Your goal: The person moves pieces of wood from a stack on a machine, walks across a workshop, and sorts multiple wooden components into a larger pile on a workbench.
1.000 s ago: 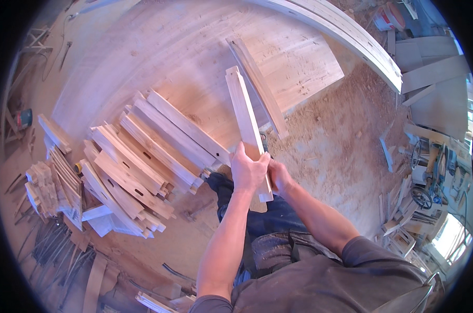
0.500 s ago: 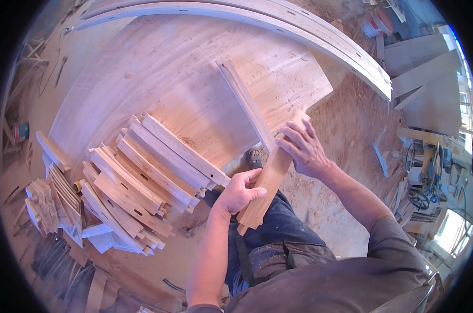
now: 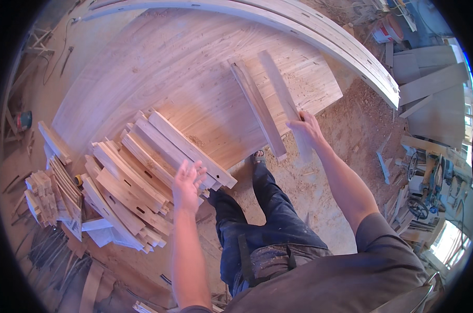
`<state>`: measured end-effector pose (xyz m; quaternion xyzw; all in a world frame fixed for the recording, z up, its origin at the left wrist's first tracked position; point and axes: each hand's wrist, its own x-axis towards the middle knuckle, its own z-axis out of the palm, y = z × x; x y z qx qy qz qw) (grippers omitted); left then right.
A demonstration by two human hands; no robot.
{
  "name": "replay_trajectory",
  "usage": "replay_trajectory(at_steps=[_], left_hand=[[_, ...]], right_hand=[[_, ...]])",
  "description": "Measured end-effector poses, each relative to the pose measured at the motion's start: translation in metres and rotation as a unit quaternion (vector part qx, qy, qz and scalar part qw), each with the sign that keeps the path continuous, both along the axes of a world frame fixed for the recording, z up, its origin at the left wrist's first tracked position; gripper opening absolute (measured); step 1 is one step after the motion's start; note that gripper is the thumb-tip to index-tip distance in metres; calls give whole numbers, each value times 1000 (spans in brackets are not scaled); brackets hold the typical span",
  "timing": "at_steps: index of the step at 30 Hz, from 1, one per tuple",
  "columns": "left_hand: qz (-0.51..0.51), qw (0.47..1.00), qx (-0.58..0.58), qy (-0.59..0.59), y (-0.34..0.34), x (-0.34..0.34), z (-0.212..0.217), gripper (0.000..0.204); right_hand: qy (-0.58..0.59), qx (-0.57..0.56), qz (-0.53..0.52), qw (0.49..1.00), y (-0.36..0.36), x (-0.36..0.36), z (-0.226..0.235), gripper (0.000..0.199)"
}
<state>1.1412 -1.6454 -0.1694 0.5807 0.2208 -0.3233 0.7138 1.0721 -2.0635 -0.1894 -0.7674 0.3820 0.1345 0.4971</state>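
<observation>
My right hand (image 3: 307, 129) grips a wooden board (image 3: 281, 86) near its lower part; the board is smeared by motion, its far end over the wide wooden panel (image 3: 194, 68). Just left of it, a second board (image 3: 257, 108) lies across the panel, its near end jutting past the panel's edge. My left hand (image 3: 187, 185) is empty, fingers apart, above the near ends of a stack of boards (image 3: 132, 172). Several boards in that stack have slots cut in them. The nearest board to my left hand (image 3: 192, 148) shows a small dark slot near its end.
Long slotted beams (image 3: 299, 26) run along the panel's far side. A bundle of short wooden pieces (image 3: 40, 198) sits at far left. Sheets (image 3: 429, 94) lean at right near a bucket (image 3: 387, 29) and machinery (image 3: 419, 182). Sawdust covers the floor (image 3: 346, 172).
My left hand has let go of the board and moved left toward the stack. My right hand has carried the board forward, away from my body, over the panel beside the other one.
</observation>
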Motion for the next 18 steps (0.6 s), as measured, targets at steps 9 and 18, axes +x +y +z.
replay_trajectory(at_steps=[9,18], left_hand=[[-40,997,33,51,-4,-105,-19,71],[-25,994,74,71,7,-121,-10,63]], right_hand=[[23,-186,156,970,28,43,-33,45],[-30,-149,252,956,213,-7,-31,72]])
